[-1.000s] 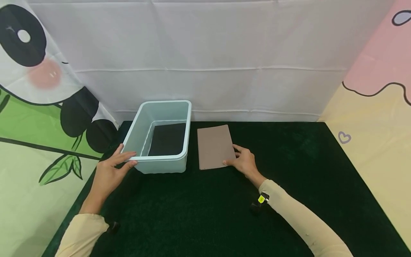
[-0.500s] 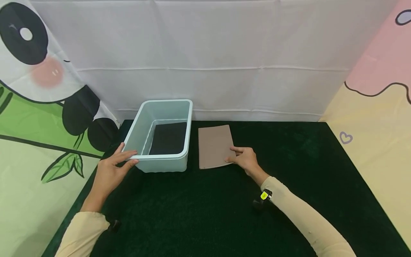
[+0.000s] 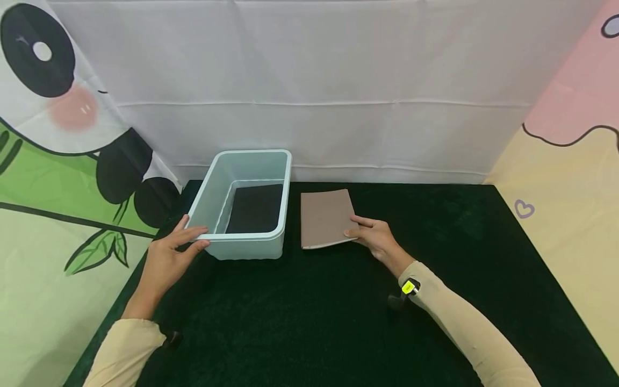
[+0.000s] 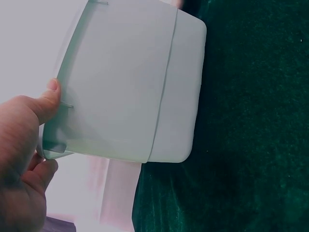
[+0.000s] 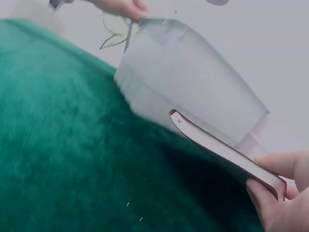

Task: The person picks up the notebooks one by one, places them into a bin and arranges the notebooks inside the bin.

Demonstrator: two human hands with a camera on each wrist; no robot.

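Observation:
My right hand (image 3: 377,239) pinches the right edge of a taupe notebook (image 3: 325,217), thumb on its cover. In the right wrist view the notebook (image 5: 217,147) shows its white page edges between thin brown covers, and it is raised over the green cloth. My left hand (image 3: 166,263) holds the near left corner of a pale blue plastic bin (image 3: 249,248), just left of the notebook. Seen from the left wrist, the thumb lies along the rim of the bin (image 4: 120,87), the other fingers round its corner. A flat black rectangle (image 3: 255,209) lies on the bin's floor.
Dark green velvet cloth (image 3: 300,312) covers the table. A white curtain (image 3: 329,97) hangs right behind its far edge, with printed cloths (image 3: 570,215) along both sides.
The notebook's near right edge has risen off the cloth in my right hand, and it has shifted slightly rightward. My left hand and the bin have stayed in place.

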